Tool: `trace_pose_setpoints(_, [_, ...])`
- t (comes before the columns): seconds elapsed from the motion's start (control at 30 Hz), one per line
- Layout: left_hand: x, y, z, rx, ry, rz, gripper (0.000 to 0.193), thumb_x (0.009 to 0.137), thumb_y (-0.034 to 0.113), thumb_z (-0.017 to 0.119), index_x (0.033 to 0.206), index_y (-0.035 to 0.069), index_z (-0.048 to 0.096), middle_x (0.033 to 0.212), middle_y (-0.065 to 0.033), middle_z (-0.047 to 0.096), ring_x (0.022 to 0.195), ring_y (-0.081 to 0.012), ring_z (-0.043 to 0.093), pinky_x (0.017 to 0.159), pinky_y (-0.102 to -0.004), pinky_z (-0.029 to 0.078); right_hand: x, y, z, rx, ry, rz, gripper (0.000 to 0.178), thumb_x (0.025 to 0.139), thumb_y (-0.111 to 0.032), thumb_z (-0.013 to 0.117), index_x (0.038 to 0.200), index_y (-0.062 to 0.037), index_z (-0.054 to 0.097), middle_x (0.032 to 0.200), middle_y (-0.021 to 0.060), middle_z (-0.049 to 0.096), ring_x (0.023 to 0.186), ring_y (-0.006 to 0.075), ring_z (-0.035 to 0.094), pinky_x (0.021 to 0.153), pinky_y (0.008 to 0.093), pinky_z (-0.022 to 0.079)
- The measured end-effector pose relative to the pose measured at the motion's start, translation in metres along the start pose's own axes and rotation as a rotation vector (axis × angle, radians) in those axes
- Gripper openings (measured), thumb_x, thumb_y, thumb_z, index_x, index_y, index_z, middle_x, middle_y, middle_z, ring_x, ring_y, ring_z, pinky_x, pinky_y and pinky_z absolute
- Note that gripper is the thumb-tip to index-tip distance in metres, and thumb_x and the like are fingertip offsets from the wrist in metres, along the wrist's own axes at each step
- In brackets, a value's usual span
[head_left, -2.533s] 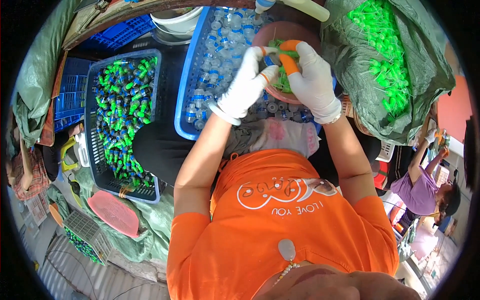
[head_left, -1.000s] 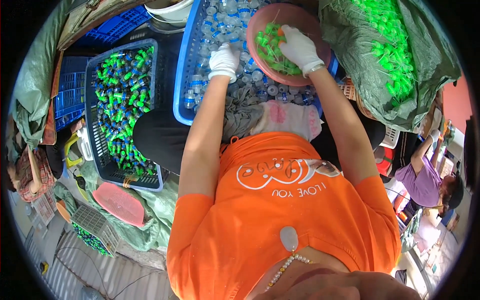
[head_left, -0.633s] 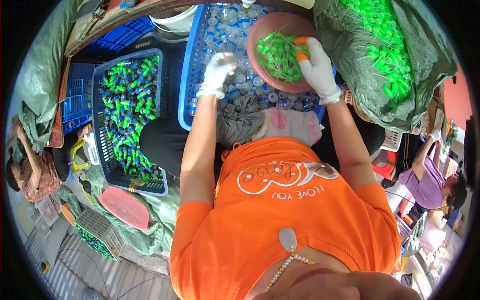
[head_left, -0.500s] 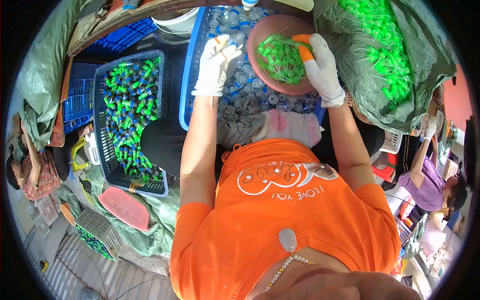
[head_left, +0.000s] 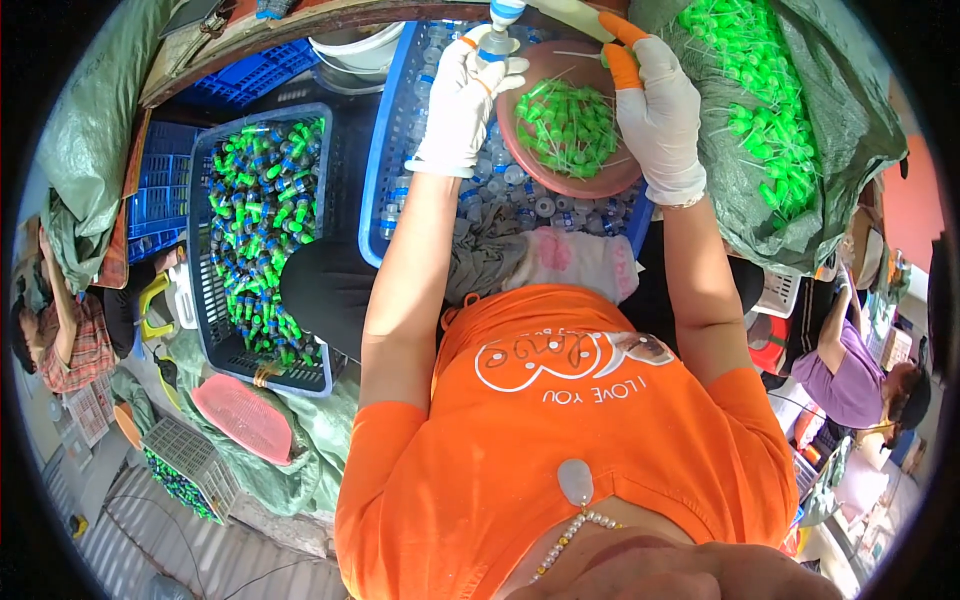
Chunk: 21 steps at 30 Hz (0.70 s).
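Note:
My left hand [head_left: 460,112], in a white glove, holds a small clear bottle [head_left: 494,45] with a blue band. It is raised against a white-and-blue piece [head_left: 507,12] at the upper edge. Orange covers sit on some fingers of my gloved right hand [head_left: 660,125]. Between those fingertips is a green cap with a thin clear tube [head_left: 575,53] pointing left, the cap mostly hidden. Below lies a pink bowl [head_left: 575,188] of green caps with tubes [head_left: 565,125]. The bowl rests in a blue crate [head_left: 372,210] of small clear bottles [head_left: 512,176].
At left stands a dark blue crate [head_left: 325,240] full of green-capped bottles [head_left: 260,240]. A green sack [head_left: 850,170] with more caps [head_left: 770,100] lies at right. Grey cloth [head_left: 485,250] covers my lap. A pink basket [head_left: 242,420] is lower left. Two other people [head_left: 845,375] work at the sides.
My left hand has moved up and right, bringing the bottle to the white-and-blue piece. My right hand has risen from the bowl with a green cap and its tube.

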<state>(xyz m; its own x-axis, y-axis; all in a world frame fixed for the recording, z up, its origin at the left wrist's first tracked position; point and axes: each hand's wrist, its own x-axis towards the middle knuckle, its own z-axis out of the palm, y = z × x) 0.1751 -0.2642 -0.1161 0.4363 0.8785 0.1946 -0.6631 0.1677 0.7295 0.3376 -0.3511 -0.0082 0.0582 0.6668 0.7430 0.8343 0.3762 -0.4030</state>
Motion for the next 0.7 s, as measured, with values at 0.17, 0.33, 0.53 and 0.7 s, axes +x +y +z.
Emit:
trace_pose_setpoints(0.17, [0.0014, 0.0003, -0.0024, 0.046, 0.007, 0.009, 0.044, 0.091, 0.001, 0.055, 0.133, -0.001, 0.042, 0.118, -0.0164, 0.058, 0.100, -0.0268, 0.064, 0.083, -0.0338, 0.056, -0.0026, -0.0019, -0.0028, 0.015, -0.065, 0.042, 0.026, 0.090, -0.003, 0.063, 0.116, -0.0064, 0.065, 0.098, 0.0069, 0.069, 0.076, 0.0173, 0.060, 0.073, 0.0242, 0.048])
trace_pose_setpoints(0.33, [0.0000, -0.0004, -0.0014, 0.004, 0.019, 0.006, 0.044, 0.091, 0.000, 0.055, 0.133, -0.002, 0.042, 0.119, -0.0168, 0.057, 0.100, -0.0274, 0.064, 0.083, -0.0339, 0.056, -0.0032, -0.0048, -0.0030, 0.011, -0.078, 0.105, 0.023, 0.090, -0.003, 0.062, 0.112, -0.0063, 0.067, 0.094, 0.0068, 0.068, 0.077, 0.0167, 0.060, 0.073, 0.0240, 0.048])
trace_pose_setpoints(0.53, [0.0012, 0.0009, -0.0029, 0.059, -0.012, 0.010, 0.044, 0.091, -0.001, 0.054, 0.133, -0.002, 0.042, 0.120, -0.0171, 0.056, 0.100, -0.0280, 0.065, 0.083, -0.0343, 0.056, -0.0027, -0.0035, -0.0013, 0.023, -0.080, 0.111, 0.023, 0.090, -0.003, 0.063, 0.113, -0.0070, 0.067, 0.089, 0.0068, 0.066, 0.074, 0.0157, 0.058, 0.071, 0.0232, 0.047])
trace_pose_setpoints(0.7, [0.0005, 0.0014, -0.0019, 0.060, -0.005, -0.001, 0.043, 0.091, -0.001, 0.054, 0.133, -0.002, 0.042, 0.120, -0.0172, 0.056, 0.100, -0.0279, 0.065, 0.083, -0.0344, 0.056, -0.0034, -0.0045, -0.0020, 0.037, -0.086, 0.124, 0.023, 0.090, -0.003, 0.063, 0.113, -0.0069, 0.067, 0.089, 0.0067, 0.066, 0.073, 0.0152, 0.057, 0.070, 0.0227, 0.047])
